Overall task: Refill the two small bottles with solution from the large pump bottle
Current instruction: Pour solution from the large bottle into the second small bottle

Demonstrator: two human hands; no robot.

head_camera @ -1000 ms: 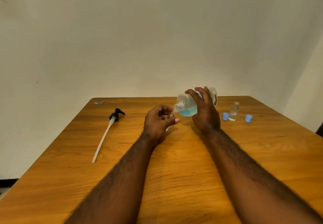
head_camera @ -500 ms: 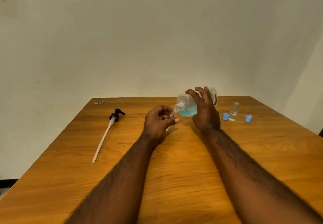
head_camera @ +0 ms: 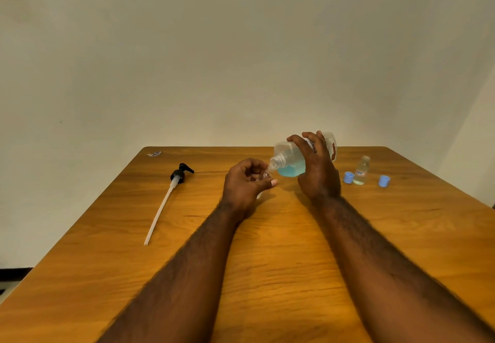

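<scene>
My right hand [head_camera: 317,171] grips the large clear bottle [head_camera: 290,162], which holds blue liquid and is tipped to the left with its open neck pointing down. The neck meets the mouth of a small clear bottle [head_camera: 263,175] that my left hand [head_camera: 245,184] holds, mostly hidden by the curled fingers. A second small bottle [head_camera: 361,171] stands upright and uncapped on the table to the right, between two blue caps [head_camera: 348,177] [head_camera: 383,181].
The black pump head with its long white tube [head_camera: 167,195] lies on the wooden table [head_camera: 267,262] at the left. A small sticker [head_camera: 154,153] sits near the far left corner. A pale wall rises behind the table.
</scene>
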